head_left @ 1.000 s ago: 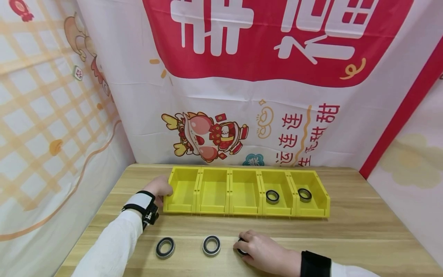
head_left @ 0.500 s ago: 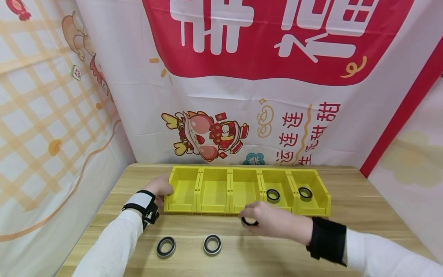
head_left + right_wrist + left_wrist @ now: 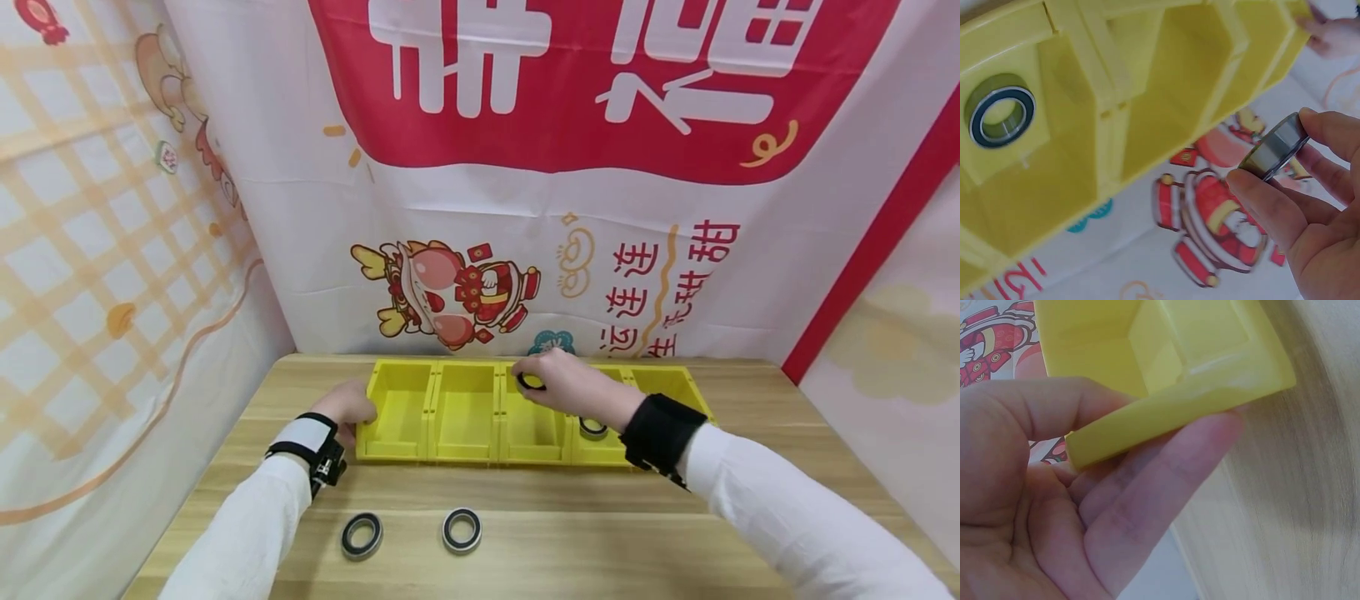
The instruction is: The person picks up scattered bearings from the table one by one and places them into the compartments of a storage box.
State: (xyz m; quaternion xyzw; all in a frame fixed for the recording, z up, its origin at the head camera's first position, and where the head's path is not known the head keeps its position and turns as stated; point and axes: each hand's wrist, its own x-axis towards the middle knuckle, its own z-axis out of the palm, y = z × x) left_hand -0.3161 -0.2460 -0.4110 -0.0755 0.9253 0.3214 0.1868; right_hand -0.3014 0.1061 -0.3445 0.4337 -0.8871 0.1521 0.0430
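Note:
My right hand [image 3: 558, 383] pinches a ball bearing [image 3: 1275, 147] by its rim, above the middle compartment of the yellow bin row [image 3: 461, 451]. In the right wrist view the bearing is apart from the bin walls. At the row's left end, my left hand [image 3: 347, 408] grips the side wall, with the thumb inside and fingers outside, as the left wrist view shows [image 3: 1166, 425]. A second bearing [image 3: 1002, 111] lies in the compartment right of the middle one. The right arm hides most of the rightmost compartment.
Two more bearings lie on the wooden table [image 3: 570, 542] in front of the bins: a left bearing [image 3: 362, 556] and a right bearing [image 3: 461, 550]. A printed cloth [image 3: 315, 208] hangs behind the row.
My right hand has picked up the bearing from the table and carried it forward, over the middle compartment. My left hand keeps its hold on the bin row's left end.

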